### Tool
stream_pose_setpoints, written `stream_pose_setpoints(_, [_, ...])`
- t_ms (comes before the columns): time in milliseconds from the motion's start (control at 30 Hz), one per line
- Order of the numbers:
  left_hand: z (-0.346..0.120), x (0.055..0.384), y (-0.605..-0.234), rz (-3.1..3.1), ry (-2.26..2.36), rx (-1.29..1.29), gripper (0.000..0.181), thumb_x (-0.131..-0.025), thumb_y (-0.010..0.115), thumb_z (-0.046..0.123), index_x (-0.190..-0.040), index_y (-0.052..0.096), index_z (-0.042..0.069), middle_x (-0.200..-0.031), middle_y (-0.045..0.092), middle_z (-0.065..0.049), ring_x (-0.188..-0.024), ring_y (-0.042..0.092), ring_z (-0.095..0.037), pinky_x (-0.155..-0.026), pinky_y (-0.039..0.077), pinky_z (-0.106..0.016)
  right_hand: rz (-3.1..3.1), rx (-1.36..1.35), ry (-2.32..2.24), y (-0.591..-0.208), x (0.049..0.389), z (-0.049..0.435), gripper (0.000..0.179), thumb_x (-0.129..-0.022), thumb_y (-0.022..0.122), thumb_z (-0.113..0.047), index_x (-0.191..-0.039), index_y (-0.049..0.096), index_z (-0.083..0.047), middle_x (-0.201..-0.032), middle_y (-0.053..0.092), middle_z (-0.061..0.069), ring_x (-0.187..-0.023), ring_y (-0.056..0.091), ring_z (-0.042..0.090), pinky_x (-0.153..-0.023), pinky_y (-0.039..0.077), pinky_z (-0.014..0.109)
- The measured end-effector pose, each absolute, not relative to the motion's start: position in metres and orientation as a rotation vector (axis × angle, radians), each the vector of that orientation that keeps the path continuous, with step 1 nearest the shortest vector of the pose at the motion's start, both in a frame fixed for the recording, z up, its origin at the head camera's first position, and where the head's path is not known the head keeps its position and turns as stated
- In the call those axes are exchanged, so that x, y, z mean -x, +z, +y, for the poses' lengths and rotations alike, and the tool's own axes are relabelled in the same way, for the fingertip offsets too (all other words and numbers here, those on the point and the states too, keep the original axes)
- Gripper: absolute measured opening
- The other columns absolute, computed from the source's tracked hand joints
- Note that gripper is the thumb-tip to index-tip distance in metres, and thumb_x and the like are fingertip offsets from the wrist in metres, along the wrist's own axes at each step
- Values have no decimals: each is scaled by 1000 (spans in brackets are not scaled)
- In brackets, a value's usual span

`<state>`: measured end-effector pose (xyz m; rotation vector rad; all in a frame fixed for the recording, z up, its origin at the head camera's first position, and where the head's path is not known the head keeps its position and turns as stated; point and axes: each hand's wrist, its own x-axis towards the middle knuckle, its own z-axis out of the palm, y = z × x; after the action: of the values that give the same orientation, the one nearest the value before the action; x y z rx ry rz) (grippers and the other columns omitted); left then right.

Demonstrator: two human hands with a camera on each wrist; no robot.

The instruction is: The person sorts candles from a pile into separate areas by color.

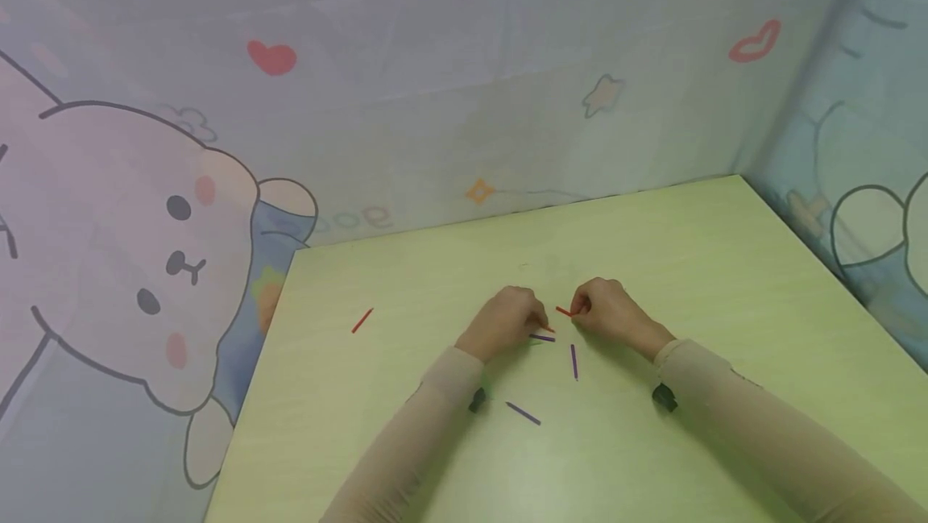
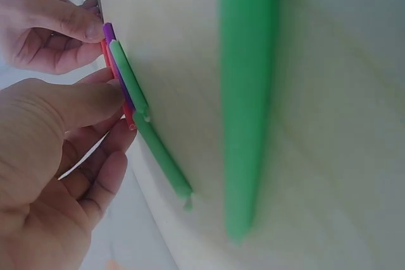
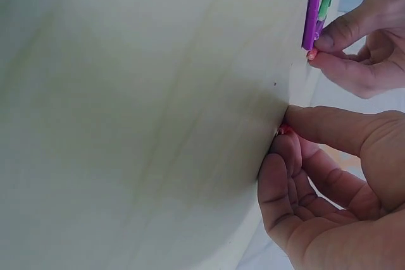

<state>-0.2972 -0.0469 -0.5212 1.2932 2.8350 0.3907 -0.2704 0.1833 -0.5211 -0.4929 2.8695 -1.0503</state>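
My left hand (image 1: pixel 509 320) pinches a thin orange-red candle (image 1: pixel 548 330) between thumb and fingers, low over the table. The right hand (image 1: pixel 611 312) pinches a red candle (image 1: pixel 562 310), whose end (image 3: pixel 285 129) shows between thumb and fingertip in the right wrist view. Beside the left fingertips lie a purple candle (image 1: pixel 544 338) and a green candle (image 1: pixel 536 344). The left wrist view shows another green candle (image 2: pixel 164 156) with a wick-like tip. A second purple candle (image 1: pixel 574 362) lies between the hands, nearer me.
A purple candle (image 1: pixel 523 413) lies toward me, and a red candle (image 1: pixel 362 320) lies at the left on the pale yellow-green table (image 1: pixel 406 281). In the left wrist view a blurred green candle (image 2: pixel 247 105) is close to the camera. A printed cloth wall (image 1: pixel 435 120) stands behind the table.
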Motion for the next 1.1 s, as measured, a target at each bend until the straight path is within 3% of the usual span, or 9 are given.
stream_pose_setpoints(467, [-45,294,-514,2807,481,-1217,21,-99,77,-1,-101,91,14,-102,85,4,-98,77,-13,-90,58,-20,2890,506,-998,-508,271,194,8,-87,76,2,-84,74,-5,-78,68,2,-73,60,18,-69,51,33])
stream_pose_setpoints(700, [-50,297,-509,2829,440,-1187,24,-99,76,-2,-101,91,16,-102,86,5,-101,78,-13,-91,58,-20,2905,553,-1048,-479,279,205,7,-92,75,2,-89,74,-5,-81,70,2,-75,61,18,-71,51,34])
stream_pose_setpoints(867, [-53,300,-512,2829,459,-1200,24,-99,76,-1,-101,92,17,-100,85,7,-102,77,-13,-92,58,-20,2886,613,-1101,-466,290,212,4,-101,73,-1,-99,75,-4,-89,75,7,-79,65,19,-73,53,34])
stream_pose_setpoints(1100, [-55,298,-520,2798,528,-1211,26,-98,75,-4,-102,92,17,-98,85,7,-101,77,-12,-94,57,-19,2803,684,-1204,-458,311,218,4,-107,74,-6,-108,75,-9,-97,75,5,-87,67,22,-76,55,30])
